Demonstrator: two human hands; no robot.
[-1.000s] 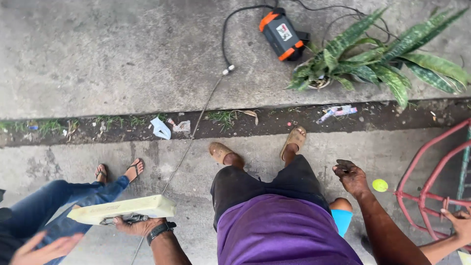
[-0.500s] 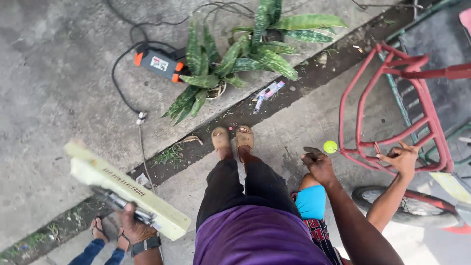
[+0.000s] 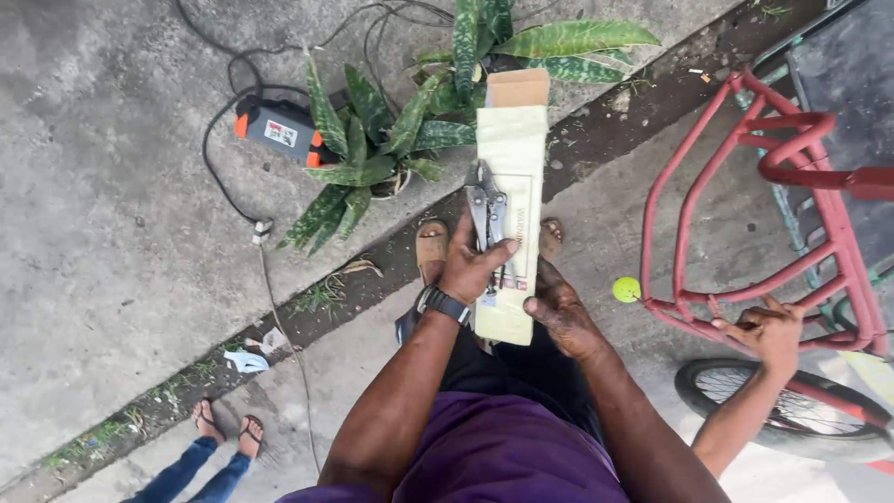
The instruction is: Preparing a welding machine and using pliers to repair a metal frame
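Box (image 3: 510,214), long pale cardboard, is held out in front of the torso above the feet, far flap open; contents not visible from here. Locking pliers (image 3: 488,216) lie on its top face, pinned only by the left hand (image 3: 472,265), thumb over the handles, fingers wrapped around the box edge. Right hand (image 3: 559,315) is closed on the near right corner, supporting from the side. Risk: pliers are loose metal on smooth card, so any tilt could slide them off toward the sandalled feet. Open end could also spill whatever is inside. Around it: spiky potted plant (image 3: 391,140), orange-and-grey power unit (image 3: 277,128) with trailing cables (trip hazard), red tube frame (image 3: 745,196) gripped by another person's hand (image 3: 771,328).
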